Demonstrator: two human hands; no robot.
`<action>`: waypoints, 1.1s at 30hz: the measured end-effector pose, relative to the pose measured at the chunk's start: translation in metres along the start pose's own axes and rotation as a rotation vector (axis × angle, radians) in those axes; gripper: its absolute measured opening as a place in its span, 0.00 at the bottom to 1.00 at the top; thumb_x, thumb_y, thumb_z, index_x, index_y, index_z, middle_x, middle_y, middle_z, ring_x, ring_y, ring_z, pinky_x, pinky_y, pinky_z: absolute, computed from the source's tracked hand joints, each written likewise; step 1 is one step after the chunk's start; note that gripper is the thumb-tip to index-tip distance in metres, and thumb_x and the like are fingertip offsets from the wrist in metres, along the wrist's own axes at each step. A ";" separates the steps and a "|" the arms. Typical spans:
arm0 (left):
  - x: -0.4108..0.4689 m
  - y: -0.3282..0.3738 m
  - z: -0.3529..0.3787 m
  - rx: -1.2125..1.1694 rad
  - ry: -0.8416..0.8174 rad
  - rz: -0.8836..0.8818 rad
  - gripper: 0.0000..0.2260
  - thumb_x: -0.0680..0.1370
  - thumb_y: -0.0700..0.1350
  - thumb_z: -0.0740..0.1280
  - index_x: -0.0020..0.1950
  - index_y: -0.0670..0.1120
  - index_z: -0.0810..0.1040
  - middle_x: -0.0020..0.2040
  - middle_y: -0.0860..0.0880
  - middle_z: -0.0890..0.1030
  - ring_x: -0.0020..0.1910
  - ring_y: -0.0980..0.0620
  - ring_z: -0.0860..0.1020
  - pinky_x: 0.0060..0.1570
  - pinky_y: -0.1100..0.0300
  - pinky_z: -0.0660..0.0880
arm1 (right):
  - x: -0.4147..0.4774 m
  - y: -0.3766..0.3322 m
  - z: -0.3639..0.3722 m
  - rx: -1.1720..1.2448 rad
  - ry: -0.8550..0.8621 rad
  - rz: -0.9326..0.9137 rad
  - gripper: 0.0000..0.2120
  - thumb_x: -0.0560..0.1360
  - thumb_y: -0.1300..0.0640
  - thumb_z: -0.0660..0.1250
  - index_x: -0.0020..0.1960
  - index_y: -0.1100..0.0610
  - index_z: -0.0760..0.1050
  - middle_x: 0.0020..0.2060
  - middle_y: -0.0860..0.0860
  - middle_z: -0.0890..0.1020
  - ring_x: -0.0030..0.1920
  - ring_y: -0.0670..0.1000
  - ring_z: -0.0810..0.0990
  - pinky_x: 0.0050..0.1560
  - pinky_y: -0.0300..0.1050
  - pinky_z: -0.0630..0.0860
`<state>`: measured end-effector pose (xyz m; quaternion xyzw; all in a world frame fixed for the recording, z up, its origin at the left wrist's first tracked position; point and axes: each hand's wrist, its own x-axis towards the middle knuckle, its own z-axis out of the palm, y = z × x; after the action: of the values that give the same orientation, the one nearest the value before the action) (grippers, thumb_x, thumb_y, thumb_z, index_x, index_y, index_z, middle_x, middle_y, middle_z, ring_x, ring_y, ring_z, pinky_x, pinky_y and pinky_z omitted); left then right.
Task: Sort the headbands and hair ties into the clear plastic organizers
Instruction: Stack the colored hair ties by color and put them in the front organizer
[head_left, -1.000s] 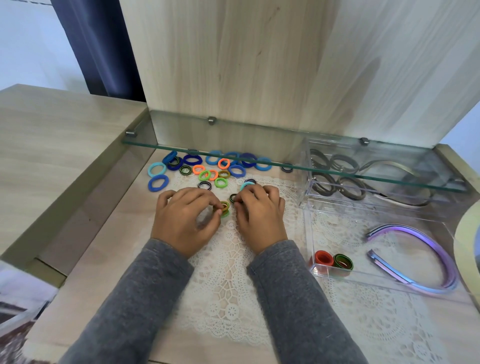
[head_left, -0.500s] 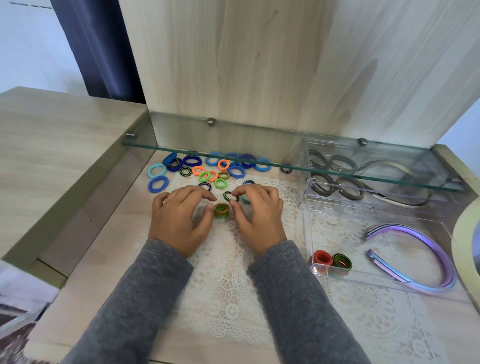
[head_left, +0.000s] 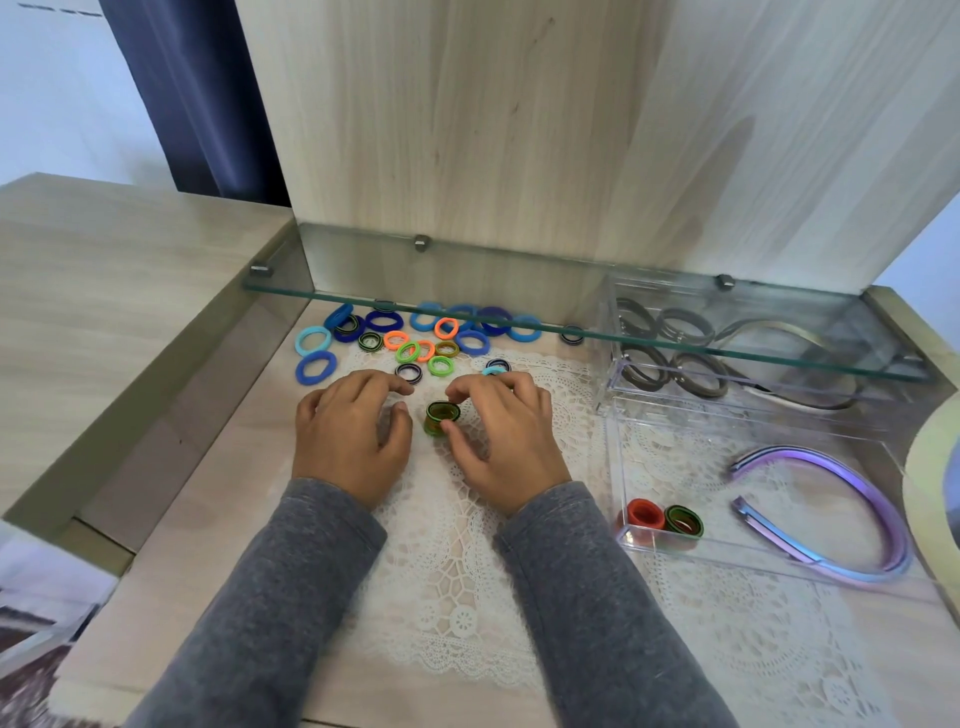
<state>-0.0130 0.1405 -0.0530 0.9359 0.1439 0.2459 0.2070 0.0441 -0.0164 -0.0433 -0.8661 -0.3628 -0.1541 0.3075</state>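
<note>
A small stack of green hair ties (head_left: 442, 418) stands on the lace doily (head_left: 441, 582) between my hands. My right hand (head_left: 506, 447) pinches it between thumb and index finger. My left hand (head_left: 350, 439) rests just left of it with loosely curled fingers, its thumb a little apart from the stack. Several loose hair ties (head_left: 410, 340) in blue, orange and green lie behind my hands. The near clear organizer (head_left: 615, 467) holds a red stack (head_left: 645, 513), a green stack (head_left: 684, 521) and purple headbands (head_left: 852, 519).
A second clear organizer (head_left: 609, 358) with brown headbands (head_left: 675, 366) sits behind the near one, partly under a low glass shelf (head_left: 519, 325). A wooden back panel rises behind it. A raised wooden ledge borders the left side.
My hands have drawn slightly apart. The left hand has let go of the green stack, and the stack now shows between them, held by the right thumb and index finger.
</note>
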 end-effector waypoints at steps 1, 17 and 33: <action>0.000 0.000 0.000 -0.001 0.000 0.000 0.08 0.76 0.46 0.63 0.53 0.54 0.77 0.53 0.56 0.78 0.55 0.52 0.75 0.60 0.50 0.64 | 0.000 0.000 0.001 -0.002 -0.005 0.000 0.12 0.72 0.53 0.67 0.55 0.52 0.73 0.51 0.45 0.79 0.55 0.50 0.68 0.52 0.48 0.65; 0.001 0.003 -0.001 0.018 -0.021 -0.015 0.09 0.75 0.43 0.65 0.54 0.53 0.77 0.53 0.55 0.78 0.55 0.52 0.74 0.61 0.52 0.62 | -0.001 0.002 0.005 -0.072 -0.066 0.015 0.10 0.68 0.51 0.68 0.49 0.50 0.77 0.57 0.50 0.73 0.59 0.53 0.66 0.55 0.52 0.65; 0.003 0.001 0.006 0.062 0.020 0.085 0.12 0.73 0.43 0.62 0.54 0.50 0.78 0.51 0.53 0.80 0.52 0.51 0.76 0.57 0.52 0.66 | -0.001 -0.003 -0.002 -0.181 -0.104 0.026 0.08 0.67 0.52 0.68 0.44 0.52 0.79 0.54 0.51 0.74 0.58 0.55 0.66 0.56 0.53 0.65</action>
<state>-0.0075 0.1391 -0.0558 0.9447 0.1136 0.2591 0.1660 0.0407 -0.0167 -0.0405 -0.9018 -0.3516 -0.1369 0.2108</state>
